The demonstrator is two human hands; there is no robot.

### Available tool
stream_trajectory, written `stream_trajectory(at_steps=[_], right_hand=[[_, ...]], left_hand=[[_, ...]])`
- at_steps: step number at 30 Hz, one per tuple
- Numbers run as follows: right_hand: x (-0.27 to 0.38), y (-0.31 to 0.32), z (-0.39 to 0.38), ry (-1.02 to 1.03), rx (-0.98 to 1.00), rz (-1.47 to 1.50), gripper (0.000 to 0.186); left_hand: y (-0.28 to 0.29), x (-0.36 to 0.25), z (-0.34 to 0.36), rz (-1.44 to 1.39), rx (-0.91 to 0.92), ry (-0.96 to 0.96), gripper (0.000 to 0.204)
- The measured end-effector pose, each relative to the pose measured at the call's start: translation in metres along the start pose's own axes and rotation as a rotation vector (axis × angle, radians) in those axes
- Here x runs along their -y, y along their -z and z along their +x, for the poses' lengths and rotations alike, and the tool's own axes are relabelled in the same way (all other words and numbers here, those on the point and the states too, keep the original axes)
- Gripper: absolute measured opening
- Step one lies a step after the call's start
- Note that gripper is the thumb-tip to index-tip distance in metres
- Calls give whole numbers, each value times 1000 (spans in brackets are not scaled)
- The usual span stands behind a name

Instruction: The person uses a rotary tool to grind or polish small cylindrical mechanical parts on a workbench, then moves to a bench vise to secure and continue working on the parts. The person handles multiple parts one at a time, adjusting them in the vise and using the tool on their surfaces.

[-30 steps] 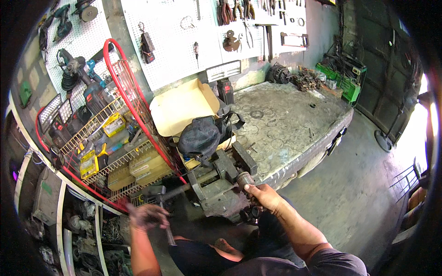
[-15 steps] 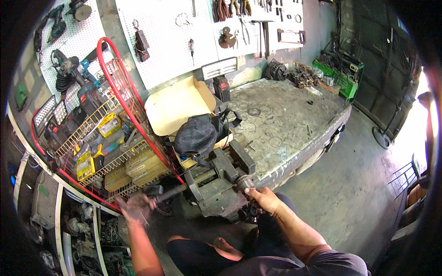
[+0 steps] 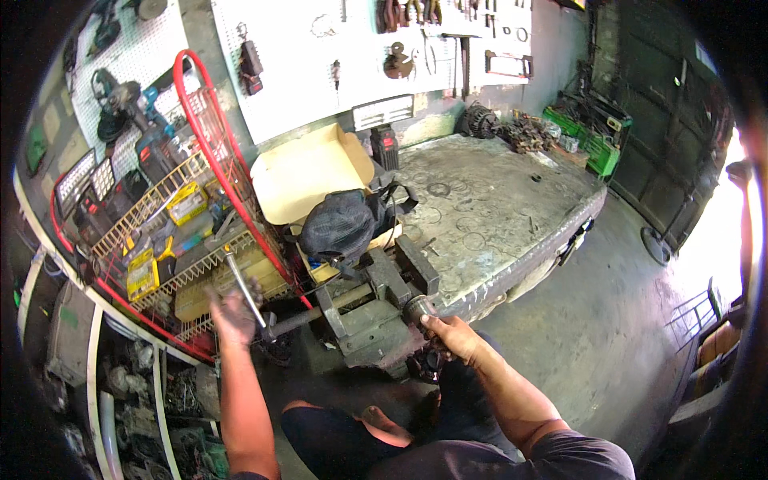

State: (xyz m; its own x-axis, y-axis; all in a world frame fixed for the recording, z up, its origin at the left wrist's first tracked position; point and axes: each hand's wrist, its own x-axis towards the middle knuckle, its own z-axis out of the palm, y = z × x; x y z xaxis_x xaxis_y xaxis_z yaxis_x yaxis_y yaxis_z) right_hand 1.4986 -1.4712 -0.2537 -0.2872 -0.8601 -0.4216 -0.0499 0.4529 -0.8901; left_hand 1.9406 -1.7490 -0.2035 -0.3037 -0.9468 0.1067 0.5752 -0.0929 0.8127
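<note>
A dark bench vise (image 3: 374, 324) stands at the near left corner of the workbench, its screw pointing left. Crossing the screw's left end is the silver vise handle bar (image 3: 246, 290), tilted upright. My left hand (image 3: 232, 316) is right beside this bar, fingers apart and slightly blurred; no grip on it shows. Beside the vise's right jaw, my right hand (image 3: 456, 340) is closed around a cylindrical metal part (image 3: 419, 309) with a shiny rounded top. Its darker lower end (image 3: 426, 364) shows under my hand. Whether the jaws touch the part cannot be made out.
A black cap-like bag (image 3: 340, 228) rests in an open cardboard box (image 3: 308, 176) behind the vise. The workbench (image 3: 488, 192) extends to the right, with rings and metal parts on it. At left stands a red-framed wire rack (image 3: 200, 120) holding tools.
The vise handle bar has swung into an upright slant, and my left hand has moved up beside it. My right hand keeps its hold on the metal part.
</note>
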Motion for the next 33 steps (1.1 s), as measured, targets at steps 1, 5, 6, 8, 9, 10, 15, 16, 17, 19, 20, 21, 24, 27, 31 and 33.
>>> stream_trajectory(at_steps=[1,5,6,8,9,10,15,16,17,19,20,21,24,27,31,33], right_hand=[[-3,-2,1,-29,16,112,84],[-9,-4,3,-33,46,346,89],[-8,-3,3,-51,36,352,87],[-3,0,-1,-63,62,204,84],[0,1,-3,-77,65,127,82],[3,0,-6,-74,65,130,80],[10,0,-8,-80,28,76,80],[9,0,-7,-88,1,49,82],[8,-2,-6,-71,-12,34,79],[5,-3,-2,-39,-91,-18,75],[4,-3,-1,-31,-87,-11,76],[4,-3,0,-31,-79,-23,76],[4,-2,0,-77,-56,9,74],[8,0,-5,-63,0,100,67],[12,2,-8,-79,-7,79,64],[11,2,-8,-52,-18,67,71]], left_hand=[[-4,-15,-4,-93,136,-70,115],[2,-9,-64,-47,963,281,140],[10,8,-88,133,875,411,144],[25,46,-109,532,531,791,145],[35,56,-112,446,306,791,145],[42,64,-108,314,101,775,145],[50,20,-43,120,-135,275,137],[47,11,-39,106,-47,244,136],[47,0,-39,109,20,175,136],[47,-6,-53,-396,-76,120,137],[49,2,-66,-477,483,97,139],[56,7,-80,-206,552,159,140],[74,48,-109,-23,186,669,137],[73,65,-82,-223,-29,626,134],[62,19,-36,187,-122,56,128],[69,-1,-44,-406,386,126,134]])
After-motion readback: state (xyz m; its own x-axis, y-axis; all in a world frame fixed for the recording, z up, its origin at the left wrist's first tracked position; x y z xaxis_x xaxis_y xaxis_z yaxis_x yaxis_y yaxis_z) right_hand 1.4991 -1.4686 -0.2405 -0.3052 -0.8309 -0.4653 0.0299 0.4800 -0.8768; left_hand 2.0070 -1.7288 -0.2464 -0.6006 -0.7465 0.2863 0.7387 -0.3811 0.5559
